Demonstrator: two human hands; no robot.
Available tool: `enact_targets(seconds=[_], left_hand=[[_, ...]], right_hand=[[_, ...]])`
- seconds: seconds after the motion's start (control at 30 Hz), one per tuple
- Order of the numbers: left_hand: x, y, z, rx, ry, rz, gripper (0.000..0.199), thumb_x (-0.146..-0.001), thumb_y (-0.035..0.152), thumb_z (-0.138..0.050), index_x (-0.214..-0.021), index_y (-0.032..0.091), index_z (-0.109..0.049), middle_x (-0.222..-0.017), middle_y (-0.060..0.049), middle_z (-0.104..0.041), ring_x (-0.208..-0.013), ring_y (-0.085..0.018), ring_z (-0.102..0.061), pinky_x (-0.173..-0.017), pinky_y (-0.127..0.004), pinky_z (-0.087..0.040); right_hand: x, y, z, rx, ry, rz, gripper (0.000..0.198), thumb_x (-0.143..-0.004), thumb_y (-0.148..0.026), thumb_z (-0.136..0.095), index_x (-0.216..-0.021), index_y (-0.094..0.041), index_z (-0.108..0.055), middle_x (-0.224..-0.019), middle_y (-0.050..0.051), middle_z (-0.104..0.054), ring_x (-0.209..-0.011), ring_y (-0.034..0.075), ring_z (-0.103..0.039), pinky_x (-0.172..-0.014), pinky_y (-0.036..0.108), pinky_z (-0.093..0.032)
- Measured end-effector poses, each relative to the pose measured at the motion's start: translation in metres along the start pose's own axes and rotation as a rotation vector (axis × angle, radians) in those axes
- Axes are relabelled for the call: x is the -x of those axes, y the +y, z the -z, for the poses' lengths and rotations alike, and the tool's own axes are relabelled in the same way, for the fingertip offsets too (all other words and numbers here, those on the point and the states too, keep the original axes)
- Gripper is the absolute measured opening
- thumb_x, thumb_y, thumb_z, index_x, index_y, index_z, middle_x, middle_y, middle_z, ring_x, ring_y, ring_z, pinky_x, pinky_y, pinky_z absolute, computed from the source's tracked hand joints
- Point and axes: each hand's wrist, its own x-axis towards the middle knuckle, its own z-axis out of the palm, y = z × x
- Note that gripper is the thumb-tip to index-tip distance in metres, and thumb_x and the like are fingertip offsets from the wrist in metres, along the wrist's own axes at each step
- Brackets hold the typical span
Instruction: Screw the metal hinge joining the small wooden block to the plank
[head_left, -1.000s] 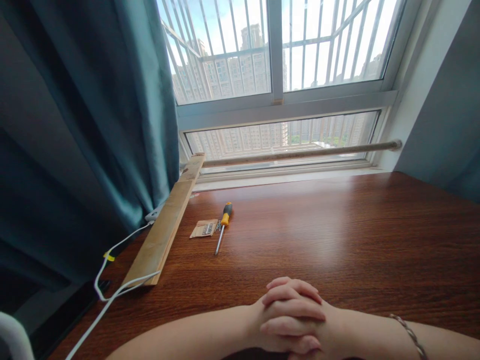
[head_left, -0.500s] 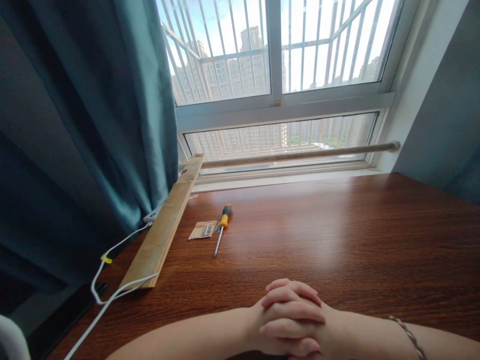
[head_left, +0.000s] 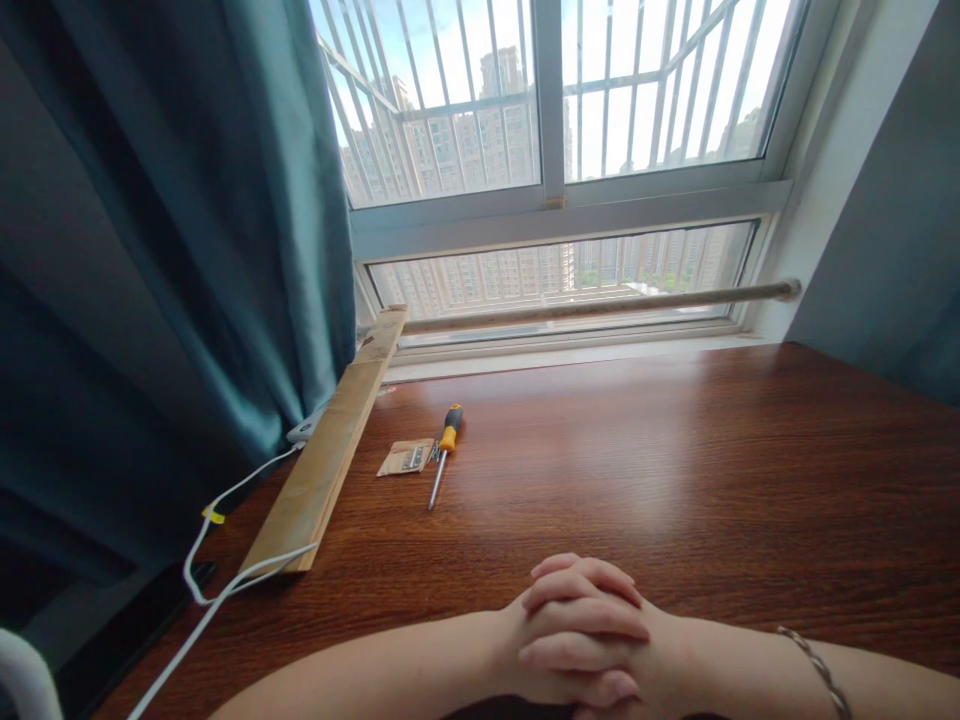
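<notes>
My left hand [head_left: 516, 655] and my right hand [head_left: 658, 655] are clasped together at the table's near edge, their fingers interlaced. No object shows between them, though the palms and undersides are hidden. Farther off, left of my hands, a screwdriver [head_left: 448, 440] with a black and yellow handle lies on the brown table [head_left: 600, 480], its tip toward me. Small metal screws [head_left: 434, 452] lie beside its handle. Touching or close to them is a small flat brown packet [head_left: 394, 458] with dark pieces on it. Neither hand touches these things.
A long wooden board [head_left: 322, 440] lies along the table's left side, with a white cable [head_left: 217, 600] across its near end. Blue curtains [head_left: 247, 200] hang at the left. A horizontal rail [head_left: 600, 310] crosses before the barred window [head_left: 551, 100].
The view has shifted very slightly. My hands stay clasped, and nothing on the table has moved.
</notes>
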Motion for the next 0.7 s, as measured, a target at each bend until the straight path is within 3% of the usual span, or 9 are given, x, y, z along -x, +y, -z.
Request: enact_targets(seconds=[0.1,0.23,0.43,0.6,0.7], left_hand=[[-0.002,0.000,0.000,-0.040,-0.017,0.011,0.023,-0.062,0.024,-0.064,-0.081,0.035,-0.066,-0.081,0.000,-0.059,-0.100,-0.030,-0.058,-0.066,-0.038,-0.052],[0.001,0.007,-0.004,0.012,0.077,0.028,0.026,-0.061,0.022,-0.064,-0.084,0.034,-0.065,-0.083,0.000,-0.060,-0.102,-0.030,-0.056,-0.068,-0.039,-0.053],[0.010,0.018,-0.005,0.100,0.179,0.076,0.035,-0.068,0.020,-0.057,-0.097,0.038,-0.062,-0.089,-0.001,-0.060,-0.123,-0.033,-0.041,-0.080,-0.048,-0.050],[0.013,0.026,-0.002,0.110,0.152,0.094,0.031,-0.068,0.025,-0.060,-0.095,0.039,-0.064,-0.088,0.000,-0.061,-0.117,-0.032,-0.048,-0.071,-0.040,-0.053],[0.015,0.029,-0.006,0.128,0.201,0.110,0.036,-0.073,0.025,-0.056,-0.105,0.040,-0.061,-0.097,-0.001,-0.063,-0.120,-0.032,-0.046,-0.078,-0.045,-0.051]], right_hand=[[0.000,0.000,0.001,-0.001,0.005,0.012,0.064,-0.078,-0.043,-0.062,-0.136,-0.033,-0.038,-0.140,0.001,-0.036,-0.131,0.020,-0.028,-0.113,0.041,-0.022],[-0.001,-0.001,0.004,0.012,0.002,0.014,0.064,-0.078,-0.043,-0.062,-0.136,-0.032,-0.038,-0.138,0.001,-0.038,-0.130,0.020,-0.030,-0.113,0.041,-0.021],[-0.002,-0.001,0.005,-0.012,0.007,0.017,0.061,-0.081,-0.044,-0.058,-0.137,-0.032,-0.036,-0.138,0.002,-0.039,-0.130,0.019,-0.031,-0.113,0.040,-0.021],[-0.002,-0.001,0.004,0.006,0.013,0.029,0.061,-0.080,-0.043,-0.059,-0.136,-0.030,-0.038,-0.137,0.004,-0.040,-0.131,0.020,-0.031,-0.112,0.041,-0.023],[-0.002,-0.001,0.002,0.022,0.018,0.041,0.064,-0.079,-0.042,-0.060,-0.137,-0.030,-0.036,-0.138,0.003,-0.039,-0.131,0.020,-0.030,-0.113,0.041,-0.022]])
